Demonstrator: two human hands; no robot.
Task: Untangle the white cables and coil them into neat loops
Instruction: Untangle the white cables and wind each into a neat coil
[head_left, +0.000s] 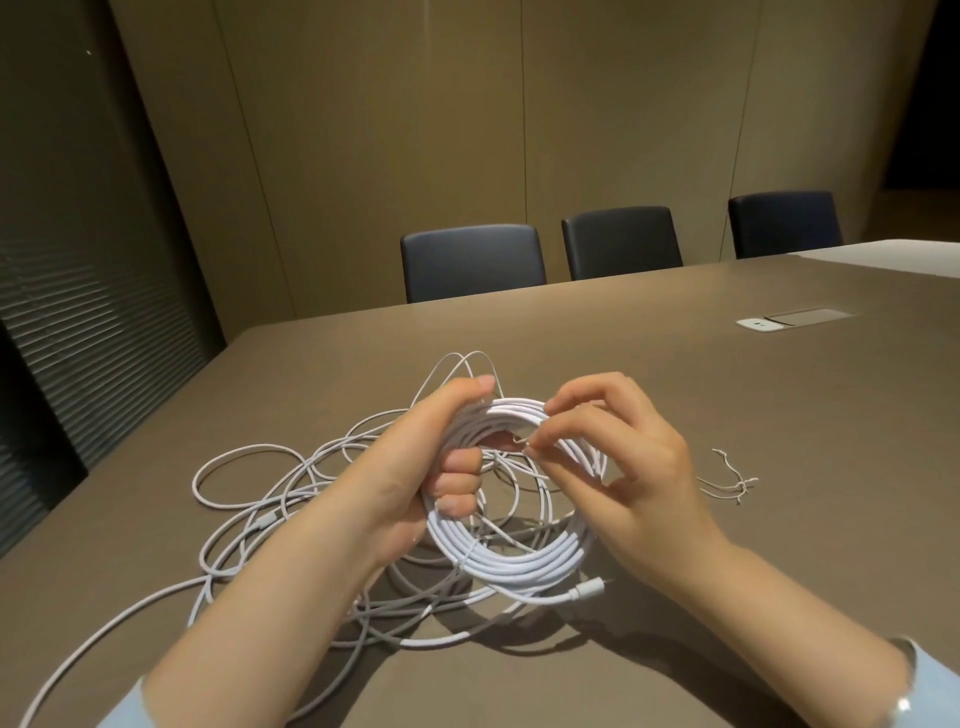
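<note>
One coiled cable — left hand gripping — plug pointing right.

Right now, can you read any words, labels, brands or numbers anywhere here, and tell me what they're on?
None can be read.
Coil, loose cables, plug: no print shows.
Table socket panel: two tiny marks, too small to read.
Chairs, walls: plain.

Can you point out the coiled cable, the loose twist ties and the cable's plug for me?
coiled cable (524, 564): head view, lower arc of the coil.
twist ties (735, 483): head view, where the ties cross.
plug (589, 590): head view, plug body.
</note>
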